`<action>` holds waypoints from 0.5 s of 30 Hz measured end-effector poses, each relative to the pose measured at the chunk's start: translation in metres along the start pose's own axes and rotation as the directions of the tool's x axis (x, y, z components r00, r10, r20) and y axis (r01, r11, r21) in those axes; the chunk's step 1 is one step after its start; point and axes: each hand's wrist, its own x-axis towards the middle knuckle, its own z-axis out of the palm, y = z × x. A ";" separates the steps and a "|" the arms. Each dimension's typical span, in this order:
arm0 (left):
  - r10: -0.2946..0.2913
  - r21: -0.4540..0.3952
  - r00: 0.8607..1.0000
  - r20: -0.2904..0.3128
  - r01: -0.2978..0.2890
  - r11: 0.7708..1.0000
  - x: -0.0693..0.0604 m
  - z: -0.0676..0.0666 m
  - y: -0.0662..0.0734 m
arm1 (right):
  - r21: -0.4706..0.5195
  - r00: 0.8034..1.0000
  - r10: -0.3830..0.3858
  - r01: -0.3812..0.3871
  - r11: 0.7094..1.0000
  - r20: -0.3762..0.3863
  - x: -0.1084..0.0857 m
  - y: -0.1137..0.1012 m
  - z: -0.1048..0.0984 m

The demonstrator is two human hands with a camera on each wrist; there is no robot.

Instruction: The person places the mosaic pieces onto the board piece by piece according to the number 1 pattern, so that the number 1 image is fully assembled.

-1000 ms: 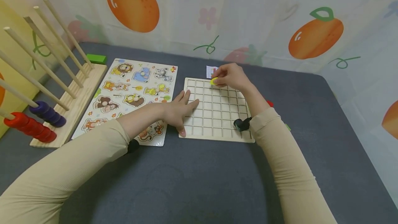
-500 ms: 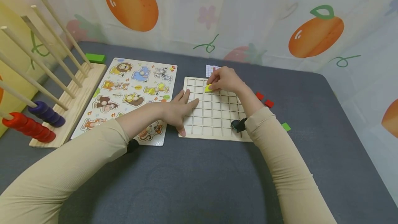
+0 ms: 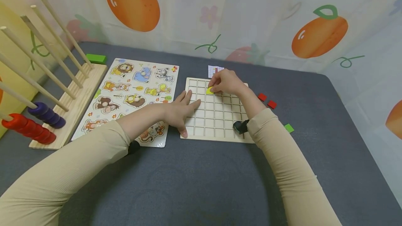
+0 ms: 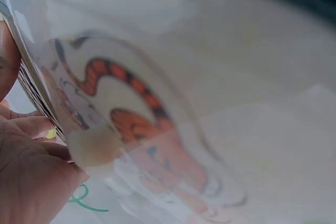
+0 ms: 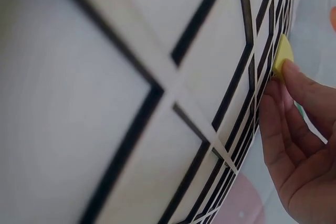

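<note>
A pale wooden grid board [image 3: 218, 115] lies flat on the dark table. My right hand [image 3: 228, 82] pinches a yellow piece [image 3: 209, 90] at one of the board's upper cells, left of its middle. In the right wrist view, thumb and fingertips of the right hand [image 5: 304, 145] hold the yellow piece [image 5: 283, 55] against the grid. My left hand [image 3: 180, 111] rests with spread fingers on the board's left edge. The left wrist view shows part of the left hand [image 4: 31, 166] beside the animal board [image 4: 252, 103].
A small printed grid card [image 3: 213, 70] lies behind the board. Red pieces [image 3: 272, 104] and a green piece [image 3: 289, 128] sit to its right. At left are an animal puzzle board [image 3: 120, 93], a pegged wooden stand [image 3: 84, 90] with red and purple beads, and a green block [image 3: 96, 59].
My right hand has moved left and slightly towards me with the yellow piece, now at an upper cell. The red pieces have come into fuller view. The left hand stays in place.
</note>
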 end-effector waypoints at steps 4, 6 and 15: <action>0.002 -0.001 1.000 -0.008 -0.002 1.000 0.001 0.000 0.000 | -0.017 1.000 -0.011 0.011 1.000 0.003 0.000 0.000 0.000; 0.003 -0.003 1.000 -0.011 -0.003 1.000 0.002 0.001 0.000 | -0.027 1.000 -0.015 0.015 1.000 0.003 -0.001 0.000 0.000; -0.001 -0.004 1.000 -0.013 0.001 1.000 0.001 0.000 0.000 | -0.041 1.000 -0.006 0.006 0.999 0.009 -0.002 -0.003 0.000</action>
